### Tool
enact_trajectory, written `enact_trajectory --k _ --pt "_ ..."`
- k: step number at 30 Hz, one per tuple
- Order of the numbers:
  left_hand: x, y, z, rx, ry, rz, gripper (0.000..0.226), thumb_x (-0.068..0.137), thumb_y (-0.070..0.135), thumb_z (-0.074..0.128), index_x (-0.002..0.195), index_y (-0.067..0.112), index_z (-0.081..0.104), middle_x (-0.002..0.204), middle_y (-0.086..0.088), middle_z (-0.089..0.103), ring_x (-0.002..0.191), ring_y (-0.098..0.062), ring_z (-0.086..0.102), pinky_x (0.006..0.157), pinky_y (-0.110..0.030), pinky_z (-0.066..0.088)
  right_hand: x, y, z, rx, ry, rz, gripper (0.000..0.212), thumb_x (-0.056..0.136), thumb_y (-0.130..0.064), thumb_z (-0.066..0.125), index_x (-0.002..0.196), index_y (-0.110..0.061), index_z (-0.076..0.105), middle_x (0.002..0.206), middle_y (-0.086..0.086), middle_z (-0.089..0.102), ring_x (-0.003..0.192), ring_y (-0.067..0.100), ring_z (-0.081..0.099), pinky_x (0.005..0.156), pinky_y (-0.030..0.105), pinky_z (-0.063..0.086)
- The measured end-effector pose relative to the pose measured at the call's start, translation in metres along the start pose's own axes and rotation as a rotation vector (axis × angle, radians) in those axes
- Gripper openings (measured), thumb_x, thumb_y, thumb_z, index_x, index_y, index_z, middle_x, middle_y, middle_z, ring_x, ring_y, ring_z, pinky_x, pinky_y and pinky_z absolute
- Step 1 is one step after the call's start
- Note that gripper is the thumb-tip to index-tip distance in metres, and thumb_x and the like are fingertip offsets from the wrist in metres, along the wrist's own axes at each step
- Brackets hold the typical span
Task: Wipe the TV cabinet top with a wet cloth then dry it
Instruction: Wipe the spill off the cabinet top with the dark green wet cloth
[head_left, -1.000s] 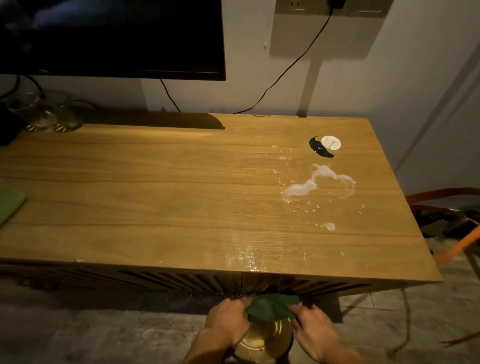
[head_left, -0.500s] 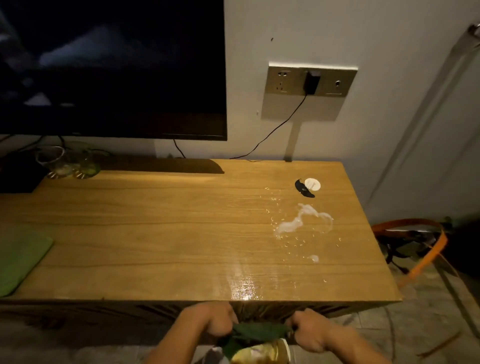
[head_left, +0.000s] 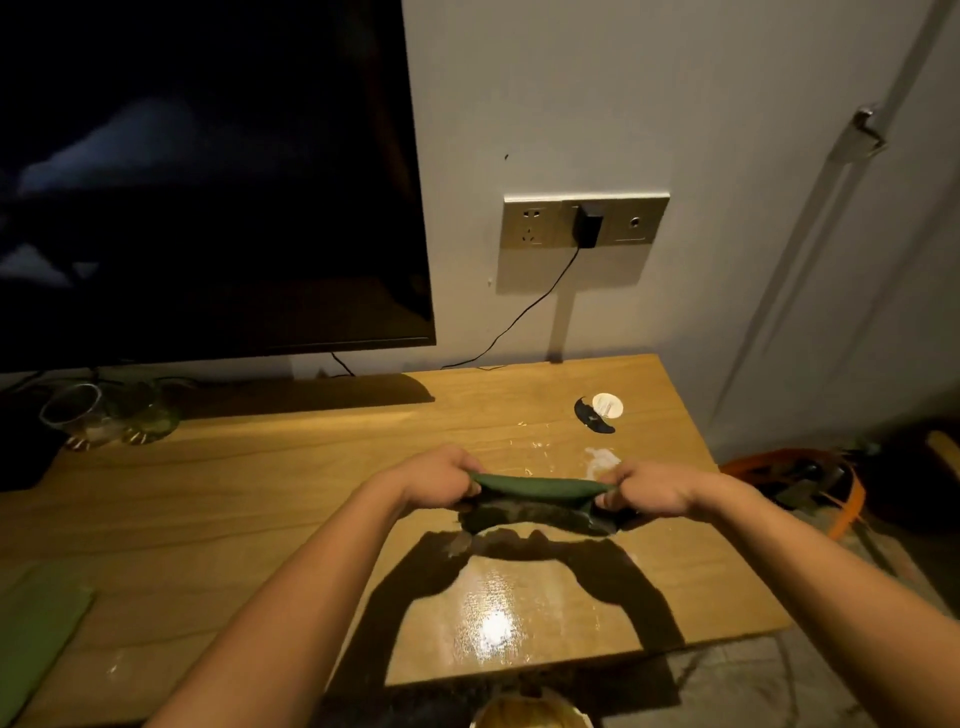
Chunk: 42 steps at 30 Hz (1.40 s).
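Left hand (head_left: 441, 480) and right hand (head_left: 649, 486) gripping damp dark-green cloth (head_left: 535, 488) taut above wooden cabinet top (head_left: 260, 519), ready for wiping near white spill (head_left: 602, 460).

Dark TV (head_left: 208, 176), wall socket (head_left: 584, 221), glass jars (head_left: 109, 415), orange chair (head_left: 810, 478).

Both forearms bare to frame edge, no sleeves; left hand (head_left: 441, 480) & right hand (head_left: 649, 488) bare, no rings/watch.

Two green cloths (head_left: 535, 488) (head_left: 36, 623), two glasses (head_left: 78, 415) (head_left: 150, 415).
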<state>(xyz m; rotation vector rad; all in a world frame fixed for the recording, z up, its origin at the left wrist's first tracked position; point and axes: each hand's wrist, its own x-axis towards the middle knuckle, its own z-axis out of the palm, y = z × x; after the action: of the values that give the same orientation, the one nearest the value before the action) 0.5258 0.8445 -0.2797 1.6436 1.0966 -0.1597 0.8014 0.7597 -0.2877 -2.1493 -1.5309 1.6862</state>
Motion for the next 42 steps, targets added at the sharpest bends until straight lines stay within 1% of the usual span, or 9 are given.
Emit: enact_trajectory --k 9,13,16,20,23,26,30,34,42 --pt "0.11 0.046 -0.048 0.035 0.329 0.055 0.033 0.096 0.005 0.047 0.114 0.021 0.07 0.104 -0.004 0.067 0.1 -0.02 0.06 0.084 -0.038 0.051 0.085 -0.032 -0.12 -0.272 0.222 -0.133 0.023 0.096 -0.022 0.053 0.098 -0.007 0.071 0.095 0.018 0.07 0.085 0.029 0.062 0.082 0.043 0.05" --pt "0.169 0.052 -0.062 0.05 0.468 0.012 0.035 0.097 0.006 0.047 0.122 0.021 0.067 0.113 -0.007 0.067 0.107 -0.023 0.059 0.093 -0.039 0.05 0.143 -0.034 -0.164 -0.374 0.291 -0.244 0.021 0.097 -0.025 0.053 0.08 -0.022 0.066 0.077 -0.001 0.062 0.076 0.018 0.055 0.058 0.028 0.036" --pt "0.21 0.049 -0.069 0.048 0.562 0.029 0.033 0.098 0.009 0.049 0.123 0.023 0.066 0.112 -0.003 0.066 0.104 -0.018 0.059 0.088 -0.033 0.049 0.189 -0.028 -0.188 -0.347 0.326 -0.316 0.02 0.098 -0.026 0.05 0.104 -0.023 0.069 0.082 -0.001 0.063 0.076 0.013 0.054 0.059 0.026 0.037" --pt "0.247 0.03 -0.061 0.048 0.675 0.012 0.033 0.096 0.011 0.05 0.119 0.027 0.067 0.098 -0.001 0.07 0.08 -0.016 0.065 0.064 -0.026 0.054 0.241 -0.014 -0.197 -0.346 0.33 -0.375 0.031 0.099 -0.027 0.047 0.124 -0.023 0.065 0.095 0.0 0.066 0.078 0.013 0.056 0.062 0.026 0.04" --pt "0.271 0.008 -0.045 0.023 0.69 -0.074 0.032 0.095 0.012 0.051 0.119 0.024 0.068 0.096 -0.007 0.073 0.081 -0.023 0.067 0.071 -0.032 0.052 0.272 0.002 -0.183 -0.35 0.277 -0.376 0.037 0.099 -0.031 0.048 0.135 -0.026 0.058 0.118 0.002 0.067 0.096 0.019 0.059 0.085 0.032 0.049" --pt "0.287 -0.012 -0.033 -0.024 0.678 -0.147 0.03 0.095 0.014 0.052 0.121 0.022 0.067 0.098 -0.005 0.073 0.075 -0.017 0.065 0.067 -0.028 0.05 0.293 0.015 -0.166 -0.372 0.225 -0.391 0.044 0.099 -0.032 0.048 0.143 -0.028 0.048 0.15 0.004 0.045 0.135 0.026 0.042 0.113 0.034 0.027" --pt "0.302 -0.022 -0.029 -0.008 0.641 -0.101 0.035 0.098 0.021 0.051 0.13 0.031 0.061 0.133 0.006 0.062 0.114 -0.016 0.059 0.098 -0.03 0.045 0.313 0.026 -0.156 -0.395 0.192 -0.454 0.047 0.101 -0.031 0.044 0.148 -0.027 0.04 0.157 -0.002 0.031 0.146 0.017 0.024 0.114 0.026 0.013" --pt "0.31 -0.034 -0.028 0.092 0.567 -0.093 0.042 0.098 0.025 0.05 0.139 0.034 0.054 0.151 -0.002 0.045 0.141 -0.02 0.039 0.117 -0.033 0.026 0.322 0.037 -0.148 -0.511 0.21 -0.459 0.049 0.103 -0.032 0.038 0.151 -0.024 0.034 0.158 -0.005 0.027 0.147 0.012 0.02 0.114 0.023 0.011" --pt "0.31 -0.053 -0.02 0.143 0.572 -0.034 0.041 0.099 0.021 0.046 0.136 0.031 0.057 0.152 0.002 0.044 0.144 -0.015 0.032 0.119 -0.025 0.013 0.308 0.037 -0.131 -0.641 0.296 -0.423 0.049 0.102 -0.033 0.035 0.151 -0.025 0.035 0.157 0.003 0.031 0.138 0.027 0.04 0.113 0.033 0.026"
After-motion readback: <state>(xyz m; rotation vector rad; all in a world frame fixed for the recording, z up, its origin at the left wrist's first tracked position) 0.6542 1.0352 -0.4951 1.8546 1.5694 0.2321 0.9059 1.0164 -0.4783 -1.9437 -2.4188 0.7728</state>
